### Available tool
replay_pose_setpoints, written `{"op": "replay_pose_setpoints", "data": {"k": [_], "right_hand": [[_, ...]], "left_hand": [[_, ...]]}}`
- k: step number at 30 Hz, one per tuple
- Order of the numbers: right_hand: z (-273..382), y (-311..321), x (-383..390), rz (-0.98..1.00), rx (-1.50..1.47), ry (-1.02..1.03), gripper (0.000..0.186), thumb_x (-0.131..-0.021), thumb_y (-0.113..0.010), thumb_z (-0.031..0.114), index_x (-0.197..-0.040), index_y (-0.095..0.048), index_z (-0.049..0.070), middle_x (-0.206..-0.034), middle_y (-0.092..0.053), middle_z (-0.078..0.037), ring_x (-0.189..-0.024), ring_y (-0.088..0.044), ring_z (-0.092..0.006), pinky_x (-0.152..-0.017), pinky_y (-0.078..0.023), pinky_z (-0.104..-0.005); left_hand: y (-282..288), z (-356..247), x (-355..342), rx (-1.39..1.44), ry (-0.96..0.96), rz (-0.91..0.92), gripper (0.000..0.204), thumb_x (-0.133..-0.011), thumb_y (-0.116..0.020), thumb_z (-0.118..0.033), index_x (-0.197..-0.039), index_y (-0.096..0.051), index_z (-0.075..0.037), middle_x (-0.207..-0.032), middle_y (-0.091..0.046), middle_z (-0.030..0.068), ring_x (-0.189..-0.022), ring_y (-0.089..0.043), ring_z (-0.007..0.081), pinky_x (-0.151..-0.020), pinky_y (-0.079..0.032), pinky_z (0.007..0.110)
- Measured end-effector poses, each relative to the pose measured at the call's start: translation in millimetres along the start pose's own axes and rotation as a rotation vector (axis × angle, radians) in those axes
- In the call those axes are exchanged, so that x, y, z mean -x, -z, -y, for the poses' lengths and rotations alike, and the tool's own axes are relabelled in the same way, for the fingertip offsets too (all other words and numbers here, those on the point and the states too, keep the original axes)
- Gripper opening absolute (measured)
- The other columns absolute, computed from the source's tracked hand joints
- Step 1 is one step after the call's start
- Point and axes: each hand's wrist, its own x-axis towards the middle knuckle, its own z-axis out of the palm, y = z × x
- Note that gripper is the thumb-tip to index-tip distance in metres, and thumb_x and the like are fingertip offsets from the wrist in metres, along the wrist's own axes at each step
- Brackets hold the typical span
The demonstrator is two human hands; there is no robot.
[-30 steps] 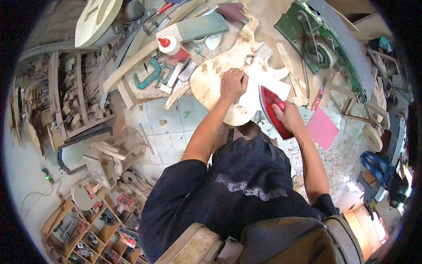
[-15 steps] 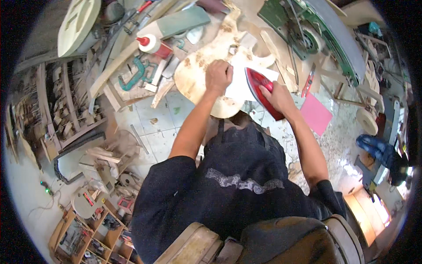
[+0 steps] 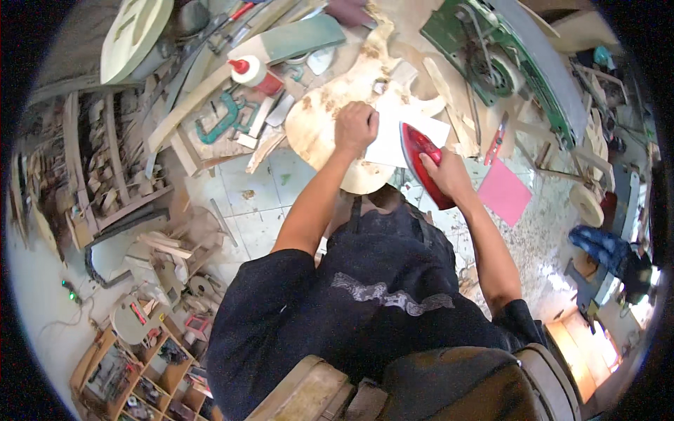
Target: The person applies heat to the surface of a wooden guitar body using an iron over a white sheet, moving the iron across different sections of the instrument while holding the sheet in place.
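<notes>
My left hand [image 3: 357, 128], its fingers curled, rests on a pale, figured wooden guitar-body shape [image 3: 309, 130] beside a white sheet [image 3: 390, 137]. Whether anything is inside those fingers is hidden. My right hand [image 3: 449, 174] grips the handle of a red clothes iron [image 3: 414, 151], whose tip lies at the sheet’s right part and whose rear extends past the bench edge. A pink square sheet [image 3: 504, 191] and a red tool [image 3: 496, 140] lie to the right. A glue bottle [image 3: 258, 78] and teal clamps [image 3: 217, 123] are left of the body.
A green machine [image 3: 467, 42] occupies the upper right. Timber offcuts [image 3: 98, 161] are piled at the left, above wooden cubby shelves [image 3: 105, 372] at lower left. A person in blue jeans [image 3: 597, 245] is at the far right. Wood strips [image 3: 186, 98] cross the bench’s left side.
The whole view has shifted up and left since a second ago, then slightly back. Both hands and the iron keep nearly the same places relative to the wooden shape.
</notes>
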Motion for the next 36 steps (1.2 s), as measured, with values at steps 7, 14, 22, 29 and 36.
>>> {"op": "replay_pose_setpoints", "data": {"k": [7, 14, 22, 29, 36], "right_hand": [[-2, -1, 2, -0.083, 0.014, 0.014, 0.057, -0.092, -0.066, 0.046, -0.095, -0.069, -0.011, -0.082, -0.066, -0.036, -0.083, -0.068, -0.0512, -0.077, -0.054, -0.0537], [5, 9, -11, -0.125, 0.002, 0.013, 0.056, -0.092, -0.068, 0.043, -0.095, -0.068, -0.013, -0.085, -0.066, -0.038, -0.085, -0.068, -0.0509, -0.079, -0.054, -0.0536], [6, 15, -6, -0.088, 0.053, -0.009, 0.056, -0.093, -0.066, 0.045, -0.097, -0.068, -0.011, -0.087, -0.067, -0.037, -0.087, -0.067, -0.0519, -0.08, -0.054, -0.0539], [-1, 7, -10, -0.081, 0.0, 0.01, 0.059, -0.093, -0.065, 0.048, -0.094, -0.068, -0.011, -0.085, -0.067, -0.036, -0.085, -0.068, -0.0512, -0.078, -0.054, -0.0541], [-1, 4, 2, -0.045, 0.001, -0.003, 0.058, -0.093, -0.066, 0.046, -0.094, -0.068, -0.012, -0.084, -0.066, -0.037, -0.084, -0.068, -0.0507, -0.077, -0.055, -0.0531]], "left_hand": [[0, -4, 6, -0.007, 0.04, -0.021, 0.014, -0.084, -0.066, -0.015, -0.075, -0.064, -0.005, -0.079, -0.063, 0.0126, -0.08, -0.06, 0.0334, -0.074, -0.049, 0.045], [2, -1, 1, -0.012, 0.025, -0.022, 0.014, -0.085, -0.067, -0.016, -0.076, -0.064, -0.005, -0.078, -0.062, 0.0127, -0.08, -0.06, 0.0331, -0.075, -0.048, 0.045], [3, -5, 1, -0.022, 0.041, 0.017, 0.016, -0.087, -0.065, -0.018, -0.077, -0.064, -0.005, -0.079, -0.062, 0.013, -0.082, -0.06, 0.0332, -0.077, -0.047, 0.046], [1, -3, 1, -0.034, 0.062, 0.02, 0.017, -0.087, -0.065, -0.019, -0.077, -0.064, -0.005, -0.079, -0.062, 0.0126, -0.082, -0.06, 0.033, -0.078, -0.047, 0.045], [2, -3, 1, -0.03, 0.043, 0.007, 0.016, -0.086, -0.065, -0.016, -0.076, -0.063, -0.005, -0.078, -0.062, 0.0125, -0.08, -0.06, 0.0336, -0.076, -0.048, 0.045]]}}
